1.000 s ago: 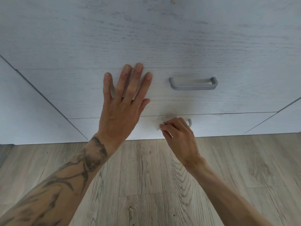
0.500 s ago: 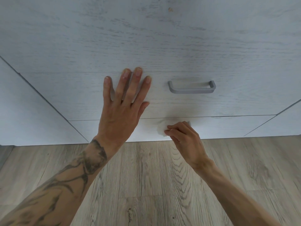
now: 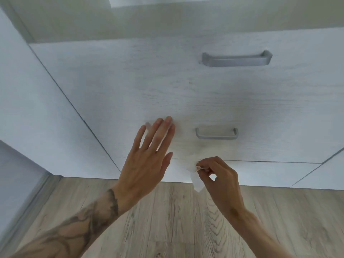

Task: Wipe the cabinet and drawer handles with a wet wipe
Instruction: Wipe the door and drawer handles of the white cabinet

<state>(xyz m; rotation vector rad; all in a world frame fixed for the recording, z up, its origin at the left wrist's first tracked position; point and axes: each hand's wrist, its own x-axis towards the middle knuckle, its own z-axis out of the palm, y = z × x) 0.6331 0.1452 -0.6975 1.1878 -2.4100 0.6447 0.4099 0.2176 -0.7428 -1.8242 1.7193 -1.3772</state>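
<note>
Two hands were at a pale drawer front above the wood floor.
The left hand lay spread, fingers straight, toward the front (contact unclear); the right hand pinched the wet wipe, which hung below the small handle.

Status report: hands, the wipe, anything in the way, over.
Left hand open, fingers straight, at pale wood-grain drawer front. Right hand pinching white wet wipe, below small grey metal bar handle. Nothing blocking that handle.
</note>
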